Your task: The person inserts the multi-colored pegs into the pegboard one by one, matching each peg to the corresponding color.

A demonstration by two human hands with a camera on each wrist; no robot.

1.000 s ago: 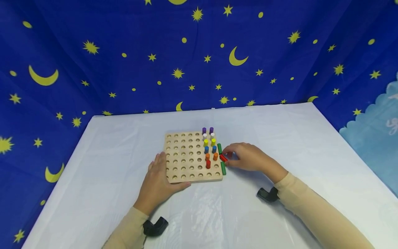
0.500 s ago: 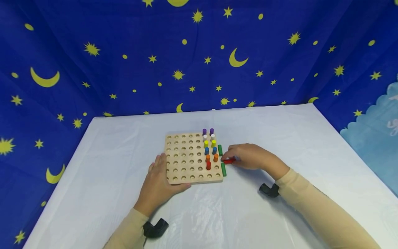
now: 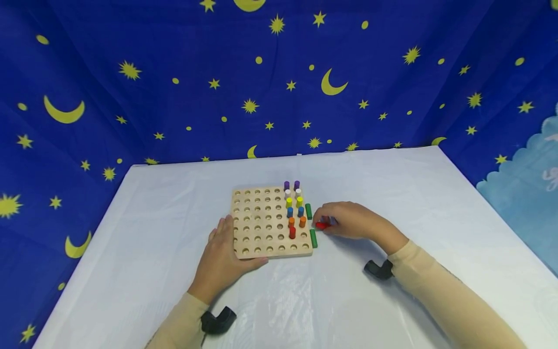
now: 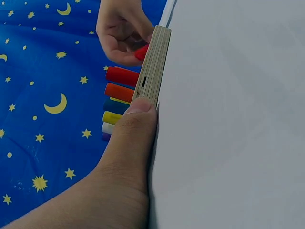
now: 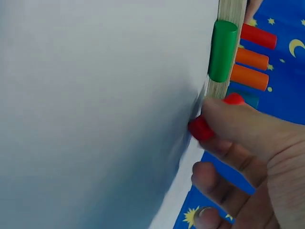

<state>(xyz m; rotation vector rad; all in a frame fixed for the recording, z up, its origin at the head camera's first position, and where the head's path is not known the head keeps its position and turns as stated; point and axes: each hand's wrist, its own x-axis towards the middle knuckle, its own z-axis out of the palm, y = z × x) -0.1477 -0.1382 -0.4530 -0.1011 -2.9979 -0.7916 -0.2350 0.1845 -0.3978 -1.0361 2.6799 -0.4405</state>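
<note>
A wooden pegboard (image 3: 263,233) lies on the table with rows of round holes. My left hand (image 3: 221,259) rests at its near left corner, fingers straight along the left edge and thumb against the front edge. In the right wrist view my right hand (image 5: 257,148) pinches a red peg (image 5: 200,129) between thumb and finger, just off the board's right side. Another red peg (image 3: 292,232) stands upright in the board, in front of paired orange pegs (image 3: 302,222), blue, yellow, white and purple ones.
Two green pegs lie along the board's right edge, one farther back (image 3: 308,211) and one nearer (image 3: 313,238). A white cloth covers the table (image 3: 174,208). Behind it hangs a blue curtain (image 3: 200,58) with yellow moons and stars. Black wrist mounts (image 3: 219,321) sit below both hands.
The red peg, slanted by the board's edge between the green pegs, has been drawn slightly right and turned in my right hand's fingers. My left hand stays put on the board.
</note>
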